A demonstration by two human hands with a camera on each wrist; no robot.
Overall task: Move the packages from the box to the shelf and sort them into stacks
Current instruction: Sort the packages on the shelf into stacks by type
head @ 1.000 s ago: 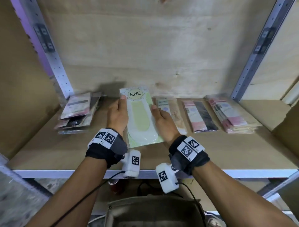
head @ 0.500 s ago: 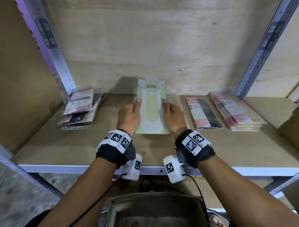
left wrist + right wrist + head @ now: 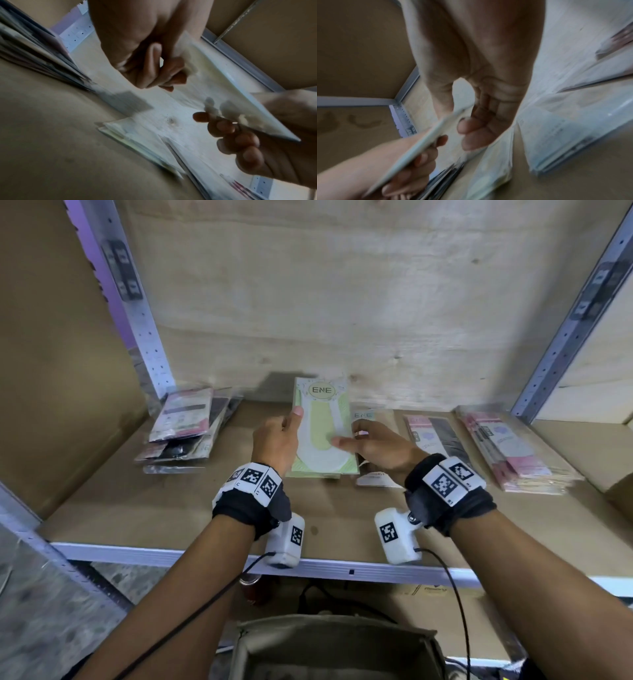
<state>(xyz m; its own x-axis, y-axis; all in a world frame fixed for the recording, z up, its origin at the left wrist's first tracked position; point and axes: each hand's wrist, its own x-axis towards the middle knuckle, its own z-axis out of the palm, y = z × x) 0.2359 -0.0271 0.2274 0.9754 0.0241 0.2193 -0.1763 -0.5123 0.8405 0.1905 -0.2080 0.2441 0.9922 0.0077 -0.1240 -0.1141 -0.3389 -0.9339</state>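
Head view: both hands hold the green ENE package (image 3: 322,429) above the shelf (image 3: 171,508), mid-row. Left hand (image 3: 275,440) grips its left edge, thumb on top, fingers curled beneath. Right hand (image 3: 380,448) pinches the right edge, thumb across the face, fingers under. Package is lifted, tilted, clear of the board in the left wrist view. Stacks lie left (image 3: 185,429) and right (image 3: 513,450).

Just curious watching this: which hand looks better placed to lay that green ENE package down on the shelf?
Probably left. The left hand grips the green ENE package along its edge, while the right hand only pinches its lower corner.
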